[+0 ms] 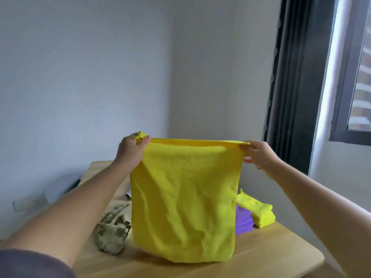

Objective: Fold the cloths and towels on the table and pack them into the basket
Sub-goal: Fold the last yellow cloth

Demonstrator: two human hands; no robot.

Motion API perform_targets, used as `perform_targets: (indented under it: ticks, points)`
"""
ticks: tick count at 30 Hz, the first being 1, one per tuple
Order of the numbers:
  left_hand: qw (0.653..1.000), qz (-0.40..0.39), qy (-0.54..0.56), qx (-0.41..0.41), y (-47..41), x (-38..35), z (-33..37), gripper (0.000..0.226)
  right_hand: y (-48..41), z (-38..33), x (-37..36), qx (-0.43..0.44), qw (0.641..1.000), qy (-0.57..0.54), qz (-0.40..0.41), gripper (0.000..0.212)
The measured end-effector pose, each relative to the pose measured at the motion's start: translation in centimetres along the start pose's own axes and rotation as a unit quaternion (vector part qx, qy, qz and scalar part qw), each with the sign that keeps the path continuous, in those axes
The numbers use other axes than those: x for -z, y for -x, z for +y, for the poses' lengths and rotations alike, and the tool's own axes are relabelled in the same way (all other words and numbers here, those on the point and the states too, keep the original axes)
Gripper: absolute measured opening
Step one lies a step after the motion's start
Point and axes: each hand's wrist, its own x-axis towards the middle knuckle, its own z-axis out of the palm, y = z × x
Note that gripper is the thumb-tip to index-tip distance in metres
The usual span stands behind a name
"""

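A yellow cloth (183, 199) hangs spread out in front of me above the wooden table (261, 255). My left hand (131, 150) pinches its top left corner. Its top right corner is pinched by my right hand (259, 155). The cloth's lower edge hangs just above the tabletop. Behind it on the right lie a folded lime-yellow cloth (259, 213) and a purple cloth (243, 221), partly hidden. A crumpled beige and olive patterned cloth (112, 233) lies on the left of the table. No basket shows in this view.
A white rounded object (60, 187) sits beyond the table's left edge. A white wall stands behind. A dark curtain (295, 87) and a window (359, 87) are at the right.
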Motion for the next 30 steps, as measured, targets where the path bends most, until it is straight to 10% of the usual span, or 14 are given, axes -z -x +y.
perform_targets:
  ticks: [6, 22, 30]
  points:
    - [0.999, -0.003, 0.041, -0.016, -2.2, 0.4, 1.1, 0.038, -0.7, -2.3, 1.0, -0.052, 0.974, -0.218, 0.014, 0.019]
    - [0.993, -0.001, 0.111, 0.034, -11.3, -0.3, 2.0, 0.039, -8.3, -4.8, -0.7, -0.035, 0.969, -0.237, 0.064, 0.018]
    - [0.985, -0.057, 0.108, 0.124, -2.4, 0.4, -3.7, 0.027, -1.6, 1.2, -3.9, -0.092, 0.963, -0.251, 0.023, 0.015]
